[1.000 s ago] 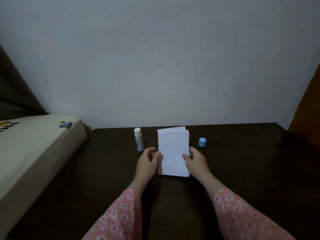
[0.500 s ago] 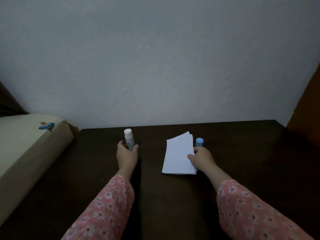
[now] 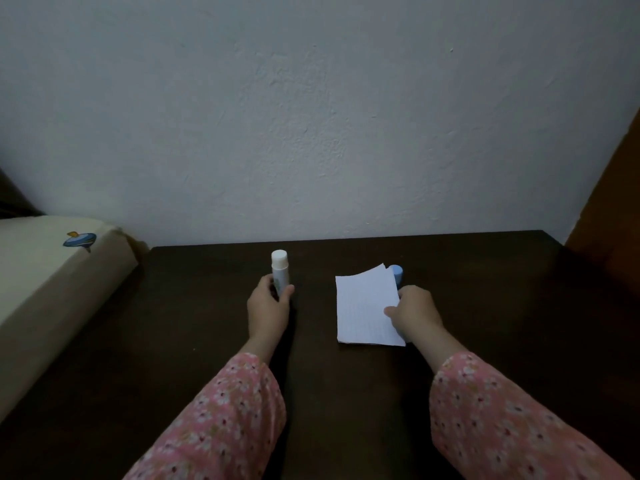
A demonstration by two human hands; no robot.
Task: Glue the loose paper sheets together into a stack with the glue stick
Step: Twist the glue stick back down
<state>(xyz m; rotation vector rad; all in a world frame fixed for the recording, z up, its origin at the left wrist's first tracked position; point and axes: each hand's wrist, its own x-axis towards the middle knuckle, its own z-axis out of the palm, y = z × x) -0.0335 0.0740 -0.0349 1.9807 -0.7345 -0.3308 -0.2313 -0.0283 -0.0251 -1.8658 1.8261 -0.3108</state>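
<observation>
Your hands have split from squaring the pile: your left hand (image 3: pixel 268 306) has gone to the upright white-tipped glue stick with the pale blue body (image 3: pixel 280 271) and now curls round its lower half, while your right hand (image 3: pixel 414 311) pinches the right edge of the white lined paper sheets (image 3: pixel 367 306), the top one lifting at its far corner. That suggests another round of gluing is about to begin. The small blue cap (image 3: pixel 397 273) stands just behind the sheets on the dark wooden desk (image 3: pixel 519 306).
</observation>
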